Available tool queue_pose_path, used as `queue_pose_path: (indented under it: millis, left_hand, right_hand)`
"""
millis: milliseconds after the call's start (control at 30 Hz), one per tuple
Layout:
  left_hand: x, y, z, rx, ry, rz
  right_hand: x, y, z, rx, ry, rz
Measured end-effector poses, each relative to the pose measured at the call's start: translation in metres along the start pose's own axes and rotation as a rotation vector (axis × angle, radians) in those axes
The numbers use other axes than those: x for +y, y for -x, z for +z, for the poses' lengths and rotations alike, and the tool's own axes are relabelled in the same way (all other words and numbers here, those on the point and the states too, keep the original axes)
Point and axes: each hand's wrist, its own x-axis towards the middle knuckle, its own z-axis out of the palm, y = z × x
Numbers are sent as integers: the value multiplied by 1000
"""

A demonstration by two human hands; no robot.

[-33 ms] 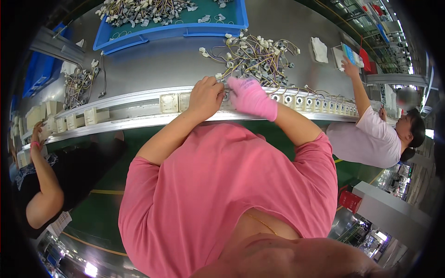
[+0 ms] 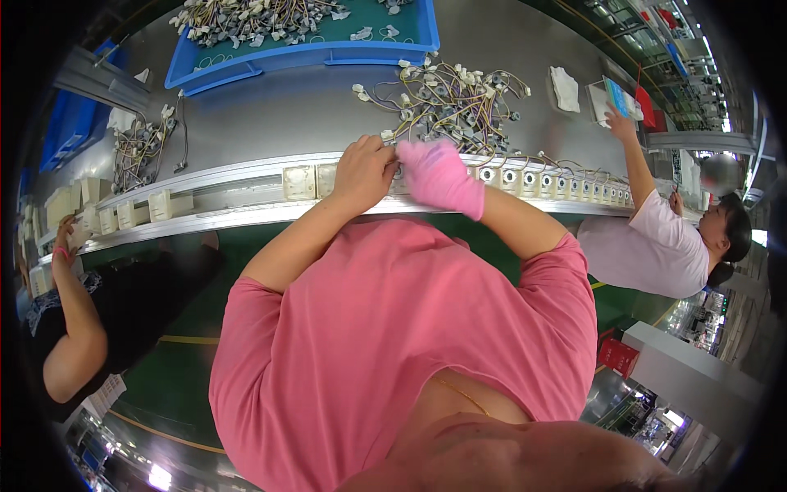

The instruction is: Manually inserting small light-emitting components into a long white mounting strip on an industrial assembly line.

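Observation:
My bare left hand [image 2: 363,174] is closed over the metal rail [image 2: 246,215] in front of me, its fingertips curled down at a spot I cannot see. Beside it, nearly touching, my right hand [image 2: 443,176] wears a pink glove and has its fingers bunched together. Whatever lies between the fingers is hidden. Pale square housings [image 2: 298,183] sit on the rail just left of my left hand. On the right, a row of similar housings with round dark-centred parts [image 2: 508,176] runs along the rail, with thin wires along their far side.
Beyond the rail lies a heap of wired connectors [image 2: 459,98] on the metal table [image 2: 328,107]. A blue tray [image 2: 303,57] with more stands farther back. A smaller wire bundle [image 2: 143,156] is at left. Co-workers reach in from both sides; a white cloth [image 2: 565,88] lies right.
My gloved right hand has turned a little and shifted slightly left, closer to my left hand. The left hand stays nearly in place.

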Motion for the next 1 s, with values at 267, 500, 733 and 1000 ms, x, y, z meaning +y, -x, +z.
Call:
queue_pose_path:
  millis: [267,500,733,1000]
  left_hand:
    - [4,-3,4,-2,-21,-138]
    - [5,-5,5,35,-8,-135]
    - [2,2,3,17,-17,-52]
    - [5,0,-4,-14,-42,-35]
  right_hand:
    - [-14,-12,-26,-121,421,-185]
    - [5,-21,-24,-235,396,-249]
    - [12,-12,-25,-107,336,-232]
    - [24,-28,-27,-243,-27,-200]
